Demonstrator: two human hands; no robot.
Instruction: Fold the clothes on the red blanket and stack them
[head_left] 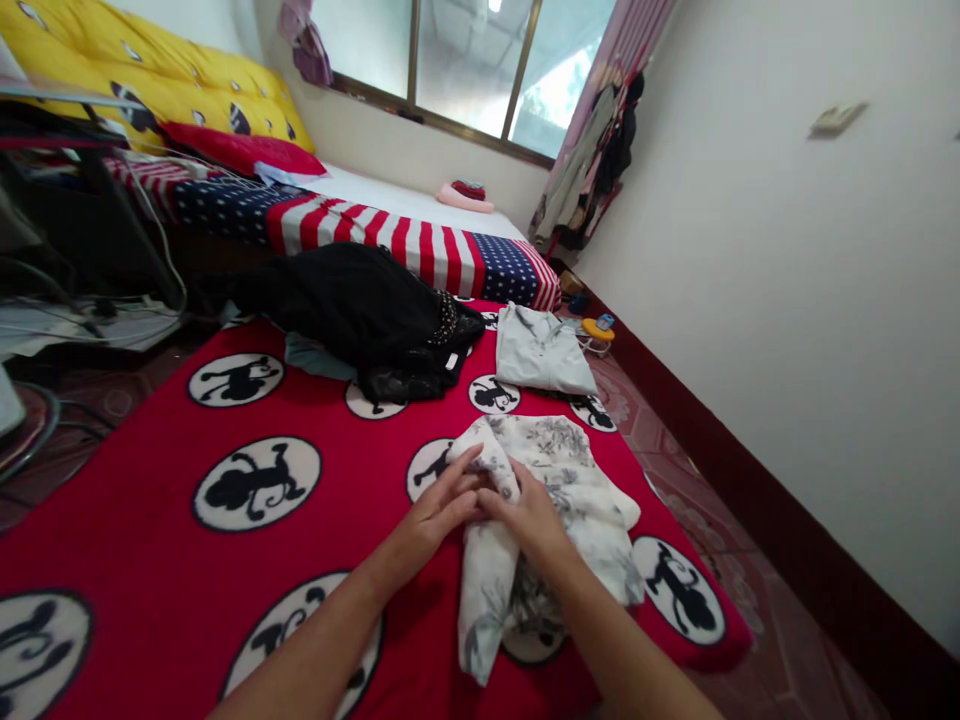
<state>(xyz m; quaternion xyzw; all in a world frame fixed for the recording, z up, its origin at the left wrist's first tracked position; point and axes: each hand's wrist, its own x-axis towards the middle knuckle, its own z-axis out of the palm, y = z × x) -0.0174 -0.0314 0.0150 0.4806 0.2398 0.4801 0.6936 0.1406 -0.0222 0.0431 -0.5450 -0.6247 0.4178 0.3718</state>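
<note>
A white garment with a grey flower print (570,480) lies crumpled on the red blanket (150,560) in front of me. My left hand (435,510) rests on its left edge, fingers stretched out and close together, tips touching the cloth. My right hand (529,515) lies on top of the garment, fingers curled over a fold of the fabric near my left fingertips. Both forearms reach in from the bottom of the view.
A folded pale grey shirt (541,350) and a heap of black clothes (375,315) lie farther back on the blanket. Behind them is a bed with a stars-and-stripes cover (420,245). A white wall (787,300) runs along the right; tiled floor (720,540) borders the blanket.
</note>
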